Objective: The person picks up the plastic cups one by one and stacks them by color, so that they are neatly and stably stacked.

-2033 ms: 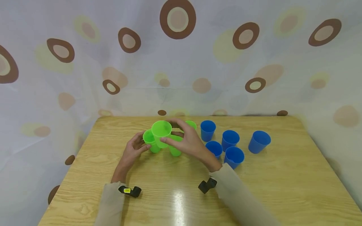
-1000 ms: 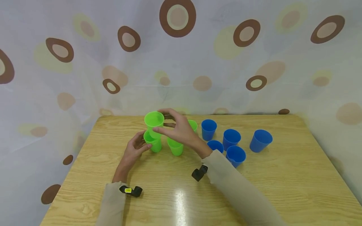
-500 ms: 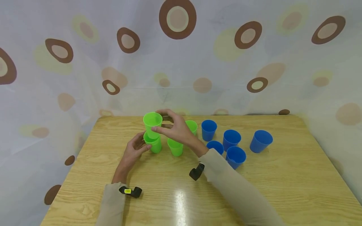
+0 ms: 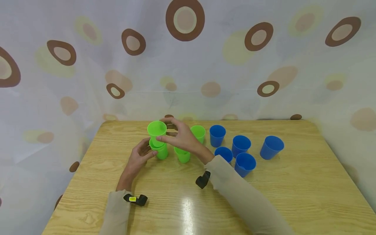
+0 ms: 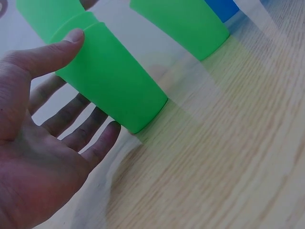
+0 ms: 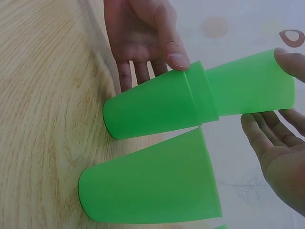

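My left hand point(image 4: 140, 154) holds a green cup point(image 4: 162, 153) upright on the table, its thumb by the rim and its fingers round the far side. In the left wrist view a doubled edge near that cup's rim point(image 5: 112, 76) suggests another cup nested in it. With thumb and fingers my right hand point(image 4: 181, 137) grips a second green cup point(image 4: 155, 129) right above. The held cup's lower end point(image 6: 250, 83) sits inside the mouth of the cup below, as the right wrist view shows. Two more green cups, a near one point(image 4: 183, 157) and a far one point(image 4: 198, 133), stand beside the right hand.
Several blue cups stand upright right of the green ones, among them a back one point(image 4: 217, 135), a front one point(image 4: 245, 164) and a separate one point(image 4: 271, 147) farther right. The wooden table point(image 4: 293, 195) meets a patterned curtain point(image 4: 211, 65) at its back edge.
My right hand has carried its green cup left, over the cup in my left hand, then lowered it into that cup's mouth. The left hand has stayed in place.
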A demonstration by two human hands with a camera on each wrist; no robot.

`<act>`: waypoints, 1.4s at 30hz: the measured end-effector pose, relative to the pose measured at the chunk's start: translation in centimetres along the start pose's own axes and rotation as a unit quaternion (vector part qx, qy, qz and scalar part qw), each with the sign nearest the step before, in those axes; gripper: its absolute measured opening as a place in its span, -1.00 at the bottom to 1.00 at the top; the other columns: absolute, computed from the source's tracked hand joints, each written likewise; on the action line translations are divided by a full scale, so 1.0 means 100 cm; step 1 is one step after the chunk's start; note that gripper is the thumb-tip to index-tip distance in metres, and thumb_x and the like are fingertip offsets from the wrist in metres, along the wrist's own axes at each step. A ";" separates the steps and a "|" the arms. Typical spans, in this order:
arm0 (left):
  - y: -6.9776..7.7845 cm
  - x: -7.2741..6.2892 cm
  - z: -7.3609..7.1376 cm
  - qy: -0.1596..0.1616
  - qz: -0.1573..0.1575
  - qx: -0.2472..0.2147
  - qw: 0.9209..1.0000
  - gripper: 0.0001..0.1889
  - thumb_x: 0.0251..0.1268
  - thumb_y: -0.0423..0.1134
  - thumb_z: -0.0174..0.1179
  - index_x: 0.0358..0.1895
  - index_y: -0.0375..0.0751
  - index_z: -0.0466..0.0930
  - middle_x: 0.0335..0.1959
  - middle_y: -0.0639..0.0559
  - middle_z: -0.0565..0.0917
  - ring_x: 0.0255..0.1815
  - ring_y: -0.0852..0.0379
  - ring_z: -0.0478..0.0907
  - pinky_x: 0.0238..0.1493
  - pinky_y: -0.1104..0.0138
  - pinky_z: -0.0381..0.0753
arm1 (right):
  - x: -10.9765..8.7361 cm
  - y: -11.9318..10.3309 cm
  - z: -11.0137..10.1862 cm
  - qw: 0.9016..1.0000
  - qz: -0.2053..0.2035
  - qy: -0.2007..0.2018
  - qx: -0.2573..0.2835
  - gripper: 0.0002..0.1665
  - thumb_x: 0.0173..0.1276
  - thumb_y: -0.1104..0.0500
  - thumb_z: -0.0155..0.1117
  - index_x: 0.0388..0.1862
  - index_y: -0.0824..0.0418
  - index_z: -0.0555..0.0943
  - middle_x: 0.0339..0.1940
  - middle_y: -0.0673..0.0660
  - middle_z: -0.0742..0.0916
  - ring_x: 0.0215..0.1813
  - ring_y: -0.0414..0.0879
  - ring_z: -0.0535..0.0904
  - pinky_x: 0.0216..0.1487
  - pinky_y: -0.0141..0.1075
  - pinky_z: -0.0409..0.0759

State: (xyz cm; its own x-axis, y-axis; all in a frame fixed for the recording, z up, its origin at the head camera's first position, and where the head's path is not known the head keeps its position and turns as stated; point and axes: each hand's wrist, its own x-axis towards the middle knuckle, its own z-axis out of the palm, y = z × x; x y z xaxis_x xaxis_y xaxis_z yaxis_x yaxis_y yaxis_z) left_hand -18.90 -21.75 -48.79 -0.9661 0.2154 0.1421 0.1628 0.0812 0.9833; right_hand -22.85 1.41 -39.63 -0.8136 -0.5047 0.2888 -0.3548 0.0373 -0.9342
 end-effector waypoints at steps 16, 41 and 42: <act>-0.001 -0.001 0.000 -0.004 0.007 0.006 1.000 -0.38 0.43 -0.42 0.26 0.50 -0.33 0.29 0.44 -0.28 0.41 0.45 -0.22 0.35 0.49 -0.04 0.31 | -0.005 0.009 0.002 0.999 0.023 -0.013 -0.021 -0.23 0.33 0.20 0.51 0.47 0.26 0.42 0.36 0.12 0.56 0.32 0.05 0.56 0.28 -0.23 0.60; 0.000 -0.004 -0.001 -0.004 0.005 -0.006 1.000 -0.39 0.43 -0.39 0.29 0.48 -0.30 0.31 0.44 -0.21 0.42 0.45 -0.19 0.36 0.37 0.33 0.45 | -0.020 -0.002 -0.006 1.000 0.013 0.004 -0.028 -0.39 0.37 0.22 0.47 0.36 0.30 0.53 0.30 0.20 0.64 0.35 0.04 0.55 0.35 -0.06 0.55; 0.000 -0.004 -0.001 -0.005 0.006 -0.006 1.000 -0.39 0.43 -0.39 0.29 0.48 -0.30 0.32 0.44 -0.20 0.43 0.45 -0.19 0.36 0.37 0.33 0.45 | -0.022 -0.003 -0.007 1.000 0.011 0.007 -0.028 -0.40 0.37 0.22 0.47 0.35 0.30 0.53 0.30 0.20 0.64 0.34 0.05 0.55 0.35 -0.03 0.55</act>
State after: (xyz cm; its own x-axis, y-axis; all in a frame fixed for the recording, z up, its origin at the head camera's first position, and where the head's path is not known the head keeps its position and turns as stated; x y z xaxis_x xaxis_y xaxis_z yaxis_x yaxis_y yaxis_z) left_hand -18.53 -21.96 -48.83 -0.9621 0.2258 0.1530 0.1721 0.0673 0.9828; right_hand -21.29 3.07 -39.84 -0.8274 -0.4914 0.2720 -0.3622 0.0967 -0.9271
